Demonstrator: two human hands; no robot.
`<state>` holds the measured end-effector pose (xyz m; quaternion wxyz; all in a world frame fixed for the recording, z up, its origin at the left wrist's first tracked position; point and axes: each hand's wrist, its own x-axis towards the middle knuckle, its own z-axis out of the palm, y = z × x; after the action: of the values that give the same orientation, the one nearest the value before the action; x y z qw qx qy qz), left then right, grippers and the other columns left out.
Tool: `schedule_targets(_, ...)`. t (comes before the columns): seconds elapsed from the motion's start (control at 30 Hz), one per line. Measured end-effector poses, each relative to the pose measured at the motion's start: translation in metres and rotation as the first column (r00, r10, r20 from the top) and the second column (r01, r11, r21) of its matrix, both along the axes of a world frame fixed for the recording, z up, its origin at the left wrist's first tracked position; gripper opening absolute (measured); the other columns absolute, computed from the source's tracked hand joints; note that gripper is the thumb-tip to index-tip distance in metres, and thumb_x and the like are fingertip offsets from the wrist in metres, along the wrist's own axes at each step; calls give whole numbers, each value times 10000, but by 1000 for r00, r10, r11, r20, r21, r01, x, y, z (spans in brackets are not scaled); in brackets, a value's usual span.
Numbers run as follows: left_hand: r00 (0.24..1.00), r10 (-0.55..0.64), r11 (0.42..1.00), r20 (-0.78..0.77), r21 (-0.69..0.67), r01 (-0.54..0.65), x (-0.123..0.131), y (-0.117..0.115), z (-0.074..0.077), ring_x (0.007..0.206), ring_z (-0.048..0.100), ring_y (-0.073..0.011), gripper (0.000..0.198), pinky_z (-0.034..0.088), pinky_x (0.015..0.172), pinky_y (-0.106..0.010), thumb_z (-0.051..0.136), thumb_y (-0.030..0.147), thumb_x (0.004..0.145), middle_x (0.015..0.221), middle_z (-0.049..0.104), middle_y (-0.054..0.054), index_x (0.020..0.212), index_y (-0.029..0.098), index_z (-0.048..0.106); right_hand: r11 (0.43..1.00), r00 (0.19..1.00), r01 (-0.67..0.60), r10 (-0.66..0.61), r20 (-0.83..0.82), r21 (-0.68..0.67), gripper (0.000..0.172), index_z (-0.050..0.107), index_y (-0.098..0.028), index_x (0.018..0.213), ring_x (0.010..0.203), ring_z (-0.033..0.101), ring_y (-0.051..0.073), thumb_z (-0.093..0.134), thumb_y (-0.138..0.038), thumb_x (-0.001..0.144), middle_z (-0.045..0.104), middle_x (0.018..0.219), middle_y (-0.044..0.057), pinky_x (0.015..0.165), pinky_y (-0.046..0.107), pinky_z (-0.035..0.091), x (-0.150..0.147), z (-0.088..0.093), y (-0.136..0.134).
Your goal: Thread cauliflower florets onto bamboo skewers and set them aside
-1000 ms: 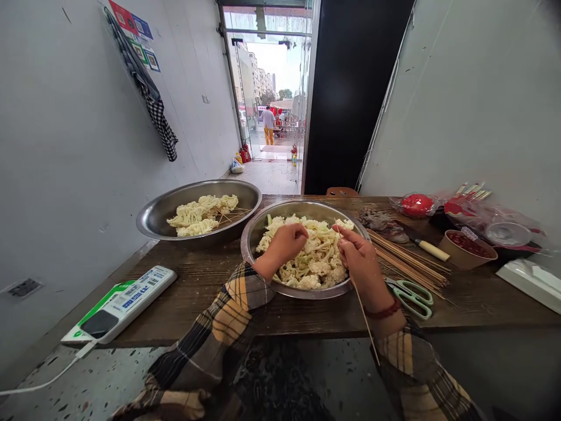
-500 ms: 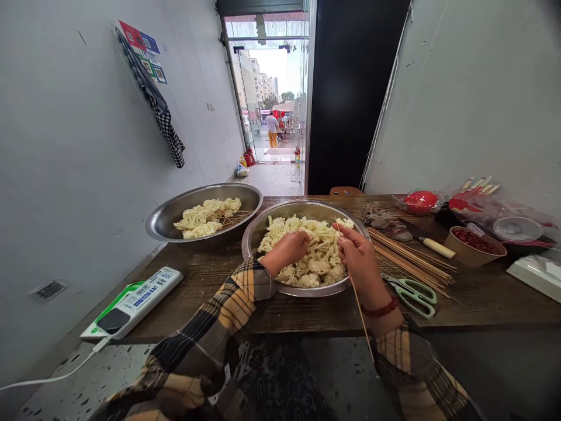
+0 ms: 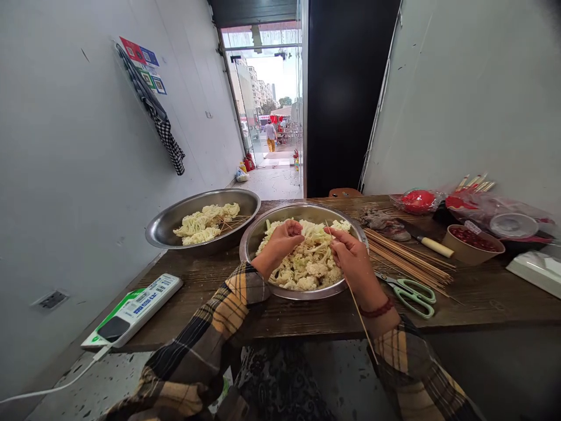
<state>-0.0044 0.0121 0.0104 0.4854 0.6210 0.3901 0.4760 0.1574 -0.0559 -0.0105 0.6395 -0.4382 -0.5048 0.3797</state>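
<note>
My right hand [image 3: 350,257] pinches a thin wooden skewer [image 3: 362,320] over the right side of a steel basin [image 3: 246,242]. The skewer's tip rises above my fingers and its long end slants down past my wrist. My left hand [image 3: 281,242] is over the basin's left side with thumb and fingers curled together. What lies between them, if anything, is hidden. Cut cauliflower [image 3: 313,269] fills the basin below both hands. Behind to the left, a second steel basin [image 3: 158,225] contains cauliflower pieces [image 3: 205,221] with skewers in them.
Loose skewers [image 3: 405,257], green-handled scissors [image 3: 414,297] and a knife [image 3: 436,246] lie right of the basin. Beyond are a paper bowl of red food [image 3: 473,242] and plastic-wrapped items [image 3: 418,202]. A white device with a cable [image 3: 135,310] sits at the left table edge.
My left hand has lifted slightly and moved left, its fingers turning upward out of the cauliflower. My right hand, still pinching the skewer, has shifted a little left.
</note>
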Motion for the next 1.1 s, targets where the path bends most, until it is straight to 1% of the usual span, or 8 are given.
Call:
schedule_targets(0.13,981,-47,997,188,-45,56,-4,-5,7,667,532,-70,294,424,644,-207,712,133,601,751,564,26,847,148,552,997,989,-72,73,128,-14,415,706,-159,1090,467,408,106,526,-306,747,508,533,-29,454,226,347,-2,1,0)
schedule_targets(0.3,932,-112,975,344,-145,171,-7,-11,12,656,622,-115,383,506,703,-298,764,194,618,741,569,37,920,170,530,991,944,-132,130,305,-14,419,701,-167,1127,465,372,101,495,-284,782,487,525,-37,452,219,318,-5,5,-3)
schedule_targets(0.37,926,-128,972,355,-140,189,-8,-12,13,645,630,-118,375,501,677,-281,771,204,624,744,587,26,916,161,541,992,923,-127,124,365,-16,434,680,-158,1166,483,373,100,475,-270,801,496,549,-35,467,219,320,-5,6,-3)
schedule_targets(0.53,921,-138,969,364,-141,201,-9,-13,14,639,615,-98,291,424,586,-201,764,192,632,701,603,6,851,128,583,995,886,-96,70,459,34,433,672,-155,1181,630,497,129,465,-242,811,621,721,9,581,241,397,-5,8,-4)
schedule_targets(0.67,916,-148,963,372,-156,219,-9,-13,15,620,600,-96,297,372,531,-190,765,203,635,673,616,0,865,130,591,996,871,-83,60,488,25,446,649,-155,1215,609,502,127,460,-245,822,627,710,4,557,234,391,-4,6,-4)
schedule_targets(0.87,898,-130,963,421,-163,216,-10,-11,13,590,573,-83,318,388,544,-196,791,230,613,657,606,9,847,127,602,994,841,-88,38,539,68,426,650,-178,1215,655,542,146,465,-248,837,658,741,13,634,268,430,-5,6,-5)
schedule_targets(0.97,891,-126,961,437,-167,218,-10,-11,13,585,558,-72,305,389,545,-194,797,209,600,667,597,13,828,126,612,988,843,-118,49,536,95,416,648,-202,1218,747,590,178,479,-256,841,689,782,26,721,307,463,-5,6,-5)
schedule_targets(1.1,883,-134,959,450,-167,230,-11,-11,12,580,543,-59,283,391,553,-191,788,184,604,684,596,14,824,125,621,986,839,-132,57,541,102,416,645,-202,1223,845,615,207,488,-256,842,720,867,48,810,353,474,-5,6,-5)
